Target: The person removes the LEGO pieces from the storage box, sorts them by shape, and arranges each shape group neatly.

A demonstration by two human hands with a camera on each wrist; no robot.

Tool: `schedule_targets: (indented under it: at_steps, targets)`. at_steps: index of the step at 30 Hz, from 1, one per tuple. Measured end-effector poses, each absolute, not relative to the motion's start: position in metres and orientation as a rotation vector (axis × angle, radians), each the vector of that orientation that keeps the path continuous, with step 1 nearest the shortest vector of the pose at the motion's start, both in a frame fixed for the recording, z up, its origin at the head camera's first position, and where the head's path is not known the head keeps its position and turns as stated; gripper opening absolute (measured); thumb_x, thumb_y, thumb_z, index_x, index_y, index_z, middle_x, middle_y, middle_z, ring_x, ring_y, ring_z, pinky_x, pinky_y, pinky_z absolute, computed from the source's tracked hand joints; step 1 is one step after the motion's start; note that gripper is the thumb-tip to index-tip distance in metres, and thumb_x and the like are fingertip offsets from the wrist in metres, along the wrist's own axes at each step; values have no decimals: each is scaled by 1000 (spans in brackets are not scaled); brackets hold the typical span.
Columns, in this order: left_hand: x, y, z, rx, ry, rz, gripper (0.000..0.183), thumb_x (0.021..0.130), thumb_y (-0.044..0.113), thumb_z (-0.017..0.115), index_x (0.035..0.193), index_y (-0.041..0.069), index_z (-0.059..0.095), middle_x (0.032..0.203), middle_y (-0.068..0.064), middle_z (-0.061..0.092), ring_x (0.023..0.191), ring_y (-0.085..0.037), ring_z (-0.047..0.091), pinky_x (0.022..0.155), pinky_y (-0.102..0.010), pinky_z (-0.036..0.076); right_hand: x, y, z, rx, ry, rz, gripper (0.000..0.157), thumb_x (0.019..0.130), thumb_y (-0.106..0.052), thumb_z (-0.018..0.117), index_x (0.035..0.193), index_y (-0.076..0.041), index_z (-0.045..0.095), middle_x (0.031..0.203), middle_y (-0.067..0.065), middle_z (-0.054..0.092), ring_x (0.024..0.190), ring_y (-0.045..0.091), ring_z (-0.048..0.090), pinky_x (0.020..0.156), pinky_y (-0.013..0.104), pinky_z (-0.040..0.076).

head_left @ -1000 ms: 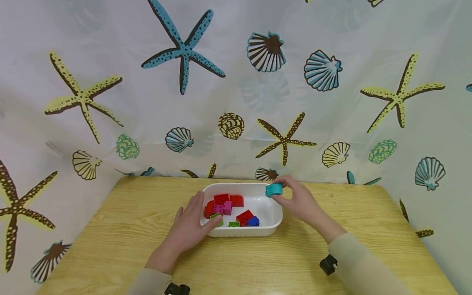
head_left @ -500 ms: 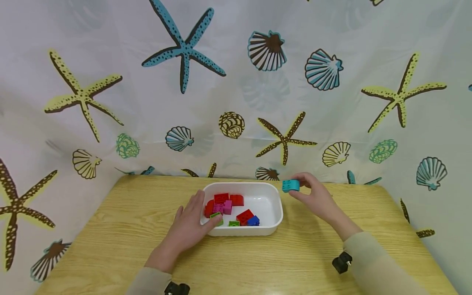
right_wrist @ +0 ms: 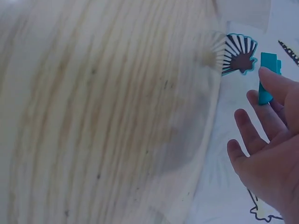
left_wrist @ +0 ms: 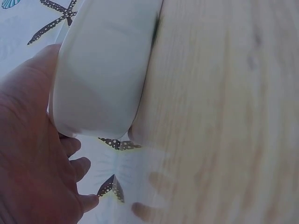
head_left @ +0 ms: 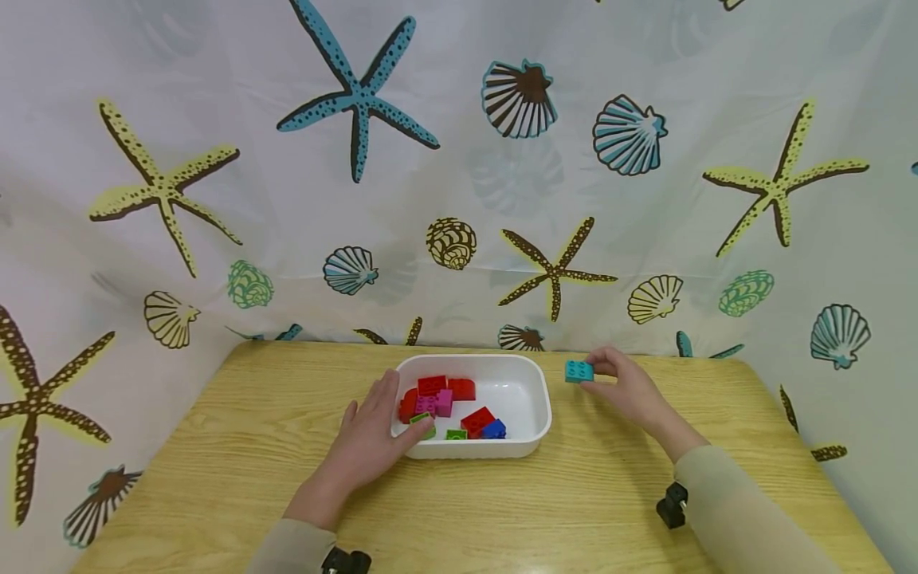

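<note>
In the head view my right hand (head_left: pixel 631 393) pinches a teal toy building brick (head_left: pixel 578 371) between thumb and fingertips, right of the white plastic bin (head_left: pixel 539 418). The brick's studs face the camera; whether it touches the table cannot be made out. The right wrist view shows the teal brick (right_wrist: pixel 266 79) edge-on, the other fingers spread loosely. My left hand (head_left: pixel 363 434) holds the bin's left end, thumb over the near rim, fingers along the outside. Inside lie red bricks (head_left: pixel 476 422), pink bricks (head_left: pixel 435 404), green bricks (head_left: pixel 456 435) and a blue brick (head_left: pixel 494 430).
A light wooden table (head_left: pixel 466 518) carries the bin near its back edge. Behind and at both sides hangs a white curtain (head_left: pixel 445 175) printed with starfish and shells. A small black device (head_left: pixel 672 505) sits at each wrist.
My right hand has carried the teal brick rightward out from over the bin, then lowered and turned it. The left hand and the bin have stayed in place.
</note>
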State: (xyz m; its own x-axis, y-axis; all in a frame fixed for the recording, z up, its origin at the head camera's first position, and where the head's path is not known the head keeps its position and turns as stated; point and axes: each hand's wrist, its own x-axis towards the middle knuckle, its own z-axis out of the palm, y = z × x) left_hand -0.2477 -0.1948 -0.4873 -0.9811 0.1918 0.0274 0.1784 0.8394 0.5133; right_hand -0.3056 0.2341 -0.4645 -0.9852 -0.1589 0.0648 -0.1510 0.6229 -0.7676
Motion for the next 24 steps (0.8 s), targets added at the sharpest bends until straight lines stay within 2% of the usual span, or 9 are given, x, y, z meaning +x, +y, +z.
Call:
schedule_targets:
  at_steps: [4,9,13,24]
  targets:
    - [-249,-195,-489,303,2993,826,111,102,69,64,178,8,9,184,-17,11,168,-44,10,129,-75,2,-308,236,-471,-252,2813,-1275,35,107,-21,76,137,-6,64,148,20,66,147,46,53,121,67,40]
    - [-250,-195,-491,308,2977,855,111,103,67,64,178,8,8,184,-17,10,168,-45,9,128,-77,1,-315,236,-482,-318,2831,-1245,28,105,-13,79,129,-3,68,135,19,67,131,43,59,115,61,48]
    - [-250,-196,-491,307,2966,865,113,102,70,63,178,8,8,184,-18,10,168,-45,9,128,-78,1,-319,237,-488,-324,2830,-1226,28,104,-13,80,128,-3,70,130,17,68,124,39,60,112,59,48]
    - [-249,-196,-490,327,2975,881,112,102,70,63,178,7,10,184,-18,12,168,-45,11,128,-78,2,-320,233,-493,-314,2832,-1158,32,103,-10,80,131,-1,69,134,20,70,131,41,62,118,60,46]
